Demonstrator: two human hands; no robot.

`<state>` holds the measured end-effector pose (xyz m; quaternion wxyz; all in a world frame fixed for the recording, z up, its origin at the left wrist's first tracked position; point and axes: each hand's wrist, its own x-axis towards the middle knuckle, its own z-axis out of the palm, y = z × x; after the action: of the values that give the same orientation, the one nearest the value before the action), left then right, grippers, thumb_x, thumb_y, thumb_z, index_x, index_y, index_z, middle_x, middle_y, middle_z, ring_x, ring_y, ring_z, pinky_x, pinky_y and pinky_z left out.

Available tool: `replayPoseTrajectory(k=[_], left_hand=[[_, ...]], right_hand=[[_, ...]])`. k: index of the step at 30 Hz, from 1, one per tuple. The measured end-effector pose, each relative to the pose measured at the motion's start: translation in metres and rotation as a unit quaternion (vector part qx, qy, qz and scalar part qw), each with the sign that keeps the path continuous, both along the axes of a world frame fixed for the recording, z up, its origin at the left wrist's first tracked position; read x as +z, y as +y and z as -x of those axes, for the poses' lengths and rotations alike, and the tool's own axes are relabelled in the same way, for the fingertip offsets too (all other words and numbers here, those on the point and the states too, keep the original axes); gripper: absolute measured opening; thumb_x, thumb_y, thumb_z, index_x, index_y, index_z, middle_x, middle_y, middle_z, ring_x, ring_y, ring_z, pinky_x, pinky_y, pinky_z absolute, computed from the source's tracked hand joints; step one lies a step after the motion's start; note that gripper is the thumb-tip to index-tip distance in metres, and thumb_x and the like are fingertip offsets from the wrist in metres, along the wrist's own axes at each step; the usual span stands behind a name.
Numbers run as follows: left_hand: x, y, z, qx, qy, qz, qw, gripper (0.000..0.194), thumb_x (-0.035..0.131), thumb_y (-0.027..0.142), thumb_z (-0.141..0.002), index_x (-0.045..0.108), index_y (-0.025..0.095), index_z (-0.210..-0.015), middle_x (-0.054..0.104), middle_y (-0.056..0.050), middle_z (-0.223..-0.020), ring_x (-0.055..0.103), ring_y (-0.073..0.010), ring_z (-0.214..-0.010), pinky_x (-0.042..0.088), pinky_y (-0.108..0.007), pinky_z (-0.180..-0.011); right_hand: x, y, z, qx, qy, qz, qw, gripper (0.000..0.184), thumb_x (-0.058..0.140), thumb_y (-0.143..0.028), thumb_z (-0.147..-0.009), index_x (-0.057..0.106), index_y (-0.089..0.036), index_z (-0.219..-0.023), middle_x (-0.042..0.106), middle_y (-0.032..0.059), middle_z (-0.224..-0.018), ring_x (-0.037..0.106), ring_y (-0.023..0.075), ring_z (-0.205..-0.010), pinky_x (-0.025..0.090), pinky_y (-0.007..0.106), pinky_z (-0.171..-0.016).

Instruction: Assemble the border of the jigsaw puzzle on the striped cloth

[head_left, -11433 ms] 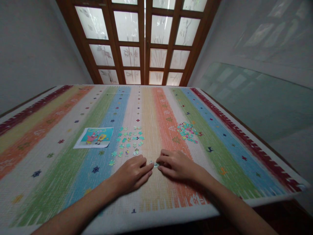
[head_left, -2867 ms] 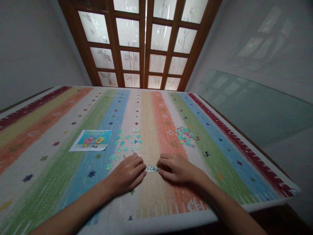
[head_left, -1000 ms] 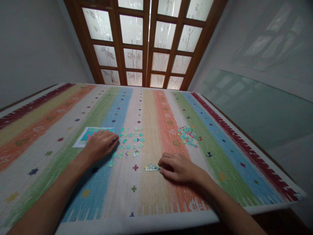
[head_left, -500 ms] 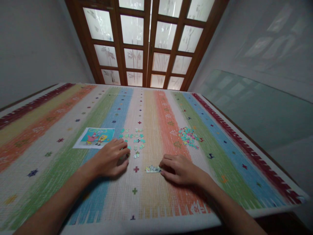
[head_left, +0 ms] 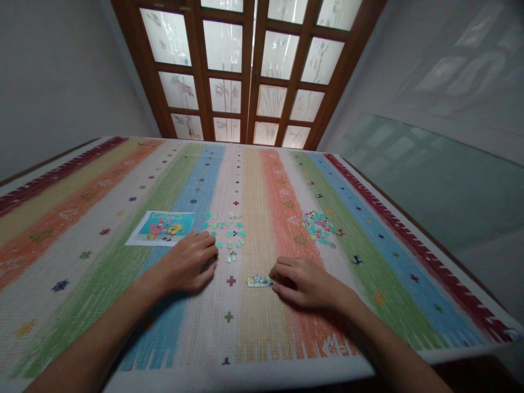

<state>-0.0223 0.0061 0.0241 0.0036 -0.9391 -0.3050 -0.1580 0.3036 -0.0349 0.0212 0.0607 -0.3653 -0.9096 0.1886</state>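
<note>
My left hand (head_left: 189, 266) lies palm down over the near edge of several loose teal puzzle pieces (head_left: 225, 231), fingers curled onto them; what they hold is hidden. My right hand (head_left: 302, 281) rests with curled fingers touching the right end of a short joined strip of puzzle pieces (head_left: 257, 281). A cartoon reference picture (head_left: 162, 228) lies flat just beyond my left hand.
A second heap of mixed puzzle pieces (head_left: 319, 227) lies on the green stripe to the right. Everything sits on a striped, many-coloured cloth (head_left: 102, 262) covering the table. Wooden glazed doors (head_left: 245, 71) stand behind the far edge.
My left hand went from the joined strip out to the picture, then drew back toward me onto the loose teal pieces. My right hand stayed at the strip.
</note>
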Motion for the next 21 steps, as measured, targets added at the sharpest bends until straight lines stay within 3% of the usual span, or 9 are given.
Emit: replayPoseTrajectory(k=[21], left_hand=[[-0.0045, 0.0004, 0.0, 0.02, 0.029, 0.058, 0.998, 0.015, 0.05, 0.02, -0.09, 0.064, 0.017, -0.09, 0.062, -0.009, -0.089, 0.055, -0.0242, -0.085, 0.042, -0.041, -0.079]], right_hand=[[0.0014, -0.0004, 0.0001, -0.005, -0.001, 0.01, 1.0, 0.009, 0.058, -0.022, -0.097, 0.065, -0.016, -0.095, 0.066, 0.0066, -0.092, 0.056, 0.0161, -0.076, 0.032, 0.029, -0.065]])
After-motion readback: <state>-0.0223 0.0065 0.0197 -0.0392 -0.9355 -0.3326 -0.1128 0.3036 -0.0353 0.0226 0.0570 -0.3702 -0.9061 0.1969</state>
